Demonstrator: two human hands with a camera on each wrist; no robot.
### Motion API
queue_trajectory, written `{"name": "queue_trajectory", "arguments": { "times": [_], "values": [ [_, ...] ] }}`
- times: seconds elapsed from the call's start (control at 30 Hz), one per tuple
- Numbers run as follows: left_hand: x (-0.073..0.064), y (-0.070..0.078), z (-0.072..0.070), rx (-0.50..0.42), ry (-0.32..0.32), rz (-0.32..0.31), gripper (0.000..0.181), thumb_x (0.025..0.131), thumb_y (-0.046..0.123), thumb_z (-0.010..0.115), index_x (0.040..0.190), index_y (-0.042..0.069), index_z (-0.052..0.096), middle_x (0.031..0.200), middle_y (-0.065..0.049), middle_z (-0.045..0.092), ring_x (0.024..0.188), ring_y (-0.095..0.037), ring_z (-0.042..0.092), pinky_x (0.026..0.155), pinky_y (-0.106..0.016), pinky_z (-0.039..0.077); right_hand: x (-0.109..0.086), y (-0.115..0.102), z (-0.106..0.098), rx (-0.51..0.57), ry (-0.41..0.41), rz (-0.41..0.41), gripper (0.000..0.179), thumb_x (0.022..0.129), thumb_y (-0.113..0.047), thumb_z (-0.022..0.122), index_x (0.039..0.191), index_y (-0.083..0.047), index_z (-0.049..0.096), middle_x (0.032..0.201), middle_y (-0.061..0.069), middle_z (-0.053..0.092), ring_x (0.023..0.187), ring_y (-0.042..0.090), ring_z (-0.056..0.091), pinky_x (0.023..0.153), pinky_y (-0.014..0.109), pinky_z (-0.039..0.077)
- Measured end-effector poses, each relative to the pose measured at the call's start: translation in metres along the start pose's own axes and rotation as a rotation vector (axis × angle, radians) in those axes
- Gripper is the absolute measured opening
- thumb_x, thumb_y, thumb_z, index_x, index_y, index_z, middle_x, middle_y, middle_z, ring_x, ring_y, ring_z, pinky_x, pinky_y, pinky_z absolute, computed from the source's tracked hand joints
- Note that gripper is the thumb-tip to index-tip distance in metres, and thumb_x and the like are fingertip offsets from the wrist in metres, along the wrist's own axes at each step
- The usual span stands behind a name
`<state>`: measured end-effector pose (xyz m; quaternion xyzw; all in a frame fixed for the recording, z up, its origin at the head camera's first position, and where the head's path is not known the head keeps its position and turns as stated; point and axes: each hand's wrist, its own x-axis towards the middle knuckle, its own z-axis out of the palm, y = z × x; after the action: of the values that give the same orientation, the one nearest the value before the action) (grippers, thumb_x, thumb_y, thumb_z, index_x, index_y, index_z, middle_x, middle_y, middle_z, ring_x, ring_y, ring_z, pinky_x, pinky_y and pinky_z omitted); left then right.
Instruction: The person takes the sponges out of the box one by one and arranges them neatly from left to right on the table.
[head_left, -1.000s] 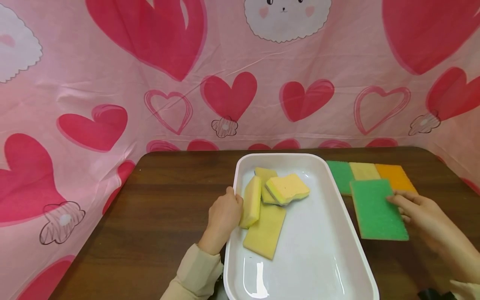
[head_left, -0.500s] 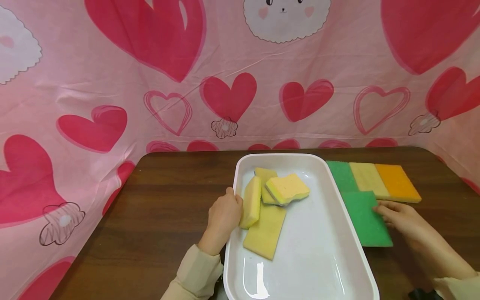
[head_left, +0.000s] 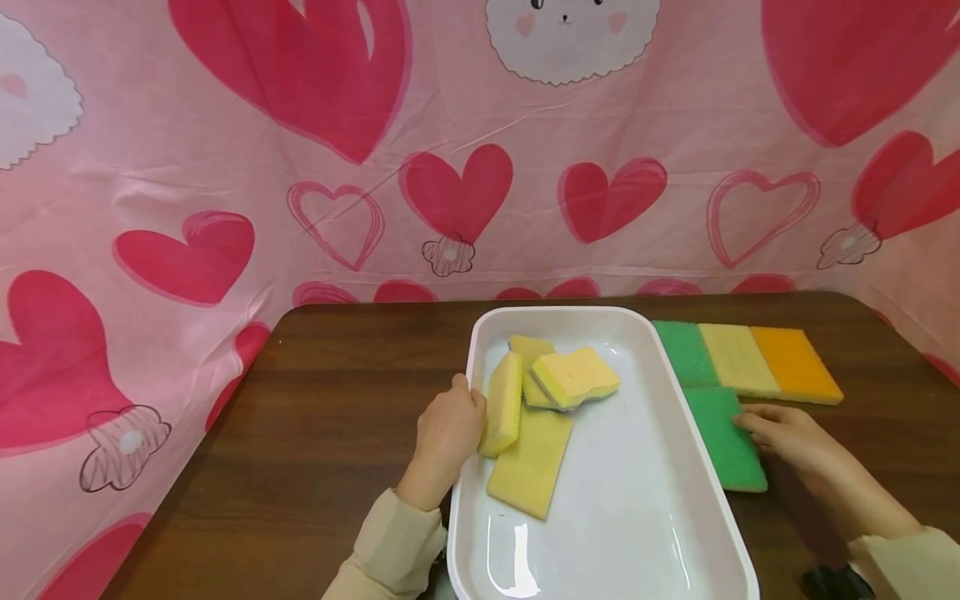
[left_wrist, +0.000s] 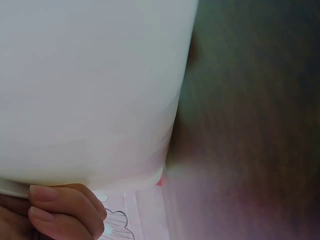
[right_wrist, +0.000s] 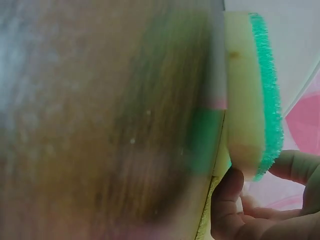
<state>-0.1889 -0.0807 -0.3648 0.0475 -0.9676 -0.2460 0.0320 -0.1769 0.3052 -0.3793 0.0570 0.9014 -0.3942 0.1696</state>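
Note:
My right hand [head_left: 787, 437] pinches the right edge of a green-topped scouring sponge [head_left: 726, 442] beside the tray. The right wrist view shows thumb and fingers on either side of the sponge [right_wrist: 247, 95], with its yellow foam facing the table. My left hand [head_left: 448, 437] grips the left rim of a white tray [head_left: 652, 517]; in the left wrist view curled fingers [left_wrist: 65, 207] hold the tray's edge. Inside the tray, a yellow sponge [head_left: 504, 404] leans on the left wall, another [head_left: 576, 377] lies on a flat yellow piece [head_left: 531, 342], and a flat yellow piece [head_left: 531, 467] lies nearer.
Behind the held sponge, a green sponge [head_left: 686, 354], a pale yellow one [head_left: 738, 358] and an orange one [head_left: 797, 362] lie in a row on the dark wooden table [head_left: 360, 375]. A pink heart-patterned cloth [head_left: 465, 100] hangs beyond the table's far edge.
My right hand has brought the green sponge left and down, from over the orange and pale yellow ones to in front of the row, close to the tray. My left hand keeps its place.

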Motion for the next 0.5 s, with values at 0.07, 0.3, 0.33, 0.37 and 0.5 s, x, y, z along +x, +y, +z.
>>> {"name": "queue_trajectory", "arguments": {
  "times": [0.07, 0.3, 0.33, 0.37, 0.5],
  "values": [
    [0.0003, -0.0002, -0.0002, 0.001, 0.001, -0.002, 0.026, 0.095, 0.022, 0.043, 0.099, -0.002, 0.052, 0.08, -0.023, 0.066, 0.07, -0.036, 0.064, 0.063, -0.049, 0.048, 0.001, -0.0013, -0.0001, -0.003, -0.006, 0.0, 0.06, 0.102, -0.023, 0.033, 0.131, 0.029, 0.026, 0.134, 0.046, 0.033, 0.102, 0.034, 0.059, 0.082, 0.038, 0.052],
    [-0.0001, -0.0001, -0.0008, -0.002, -0.003, -0.008, 0.026, 0.095, 0.022, 0.042, 0.099, -0.002, 0.051, 0.081, -0.024, 0.066, 0.07, -0.036, 0.063, 0.064, -0.049, 0.048, 0.0056, -0.0014, -0.0008, -0.017, -0.017, 0.003, 0.058, 0.102, -0.022, 0.033, 0.129, 0.029, 0.029, 0.134, 0.046, 0.033, 0.103, 0.037, 0.059, 0.084, 0.041, 0.052],
    [-0.0003, 0.0, -0.001, -0.002, -0.002, -0.008, 0.026, 0.095, 0.022, 0.042, 0.099, -0.002, 0.052, 0.081, -0.024, 0.066, 0.07, -0.036, 0.064, 0.063, -0.049, 0.048, 0.0064, -0.0009, -0.0009, -0.016, -0.016, 0.004, 0.058, 0.102, -0.022, 0.033, 0.129, 0.029, 0.03, 0.133, 0.046, 0.033, 0.103, 0.036, 0.059, 0.084, 0.04, 0.053],
    [-0.0003, -0.0001, -0.0008, -0.001, -0.004, -0.009, 0.026, 0.095, 0.022, 0.042, 0.099, -0.002, 0.052, 0.081, -0.024, 0.066, 0.071, -0.036, 0.064, 0.064, -0.049, 0.048, 0.0073, -0.0003, -0.0009, -0.018, -0.012, 0.004, 0.057, 0.101, -0.022, 0.033, 0.129, 0.029, 0.031, 0.133, 0.046, 0.034, 0.102, 0.034, 0.059, 0.083, 0.039, 0.053],
    [-0.0004, 0.0002, -0.0006, 0.0, -0.004, -0.01, 0.026, 0.095, 0.022, 0.042, 0.099, -0.002, 0.052, 0.081, -0.024, 0.066, 0.072, -0.037, 0.064, 0.064, -0.049, 0.048, 0.0104, 0.0013, -0.0012, -0.029, 0.001, 0.004, 0.056, 0.101, -0.021, 0.035, 0.128, 0.028, 0.033, 0.132, 0.046, 0.035, 0.1, 0.032, 0.06, 0.084, 0.04, 0.053]
  ]
}}
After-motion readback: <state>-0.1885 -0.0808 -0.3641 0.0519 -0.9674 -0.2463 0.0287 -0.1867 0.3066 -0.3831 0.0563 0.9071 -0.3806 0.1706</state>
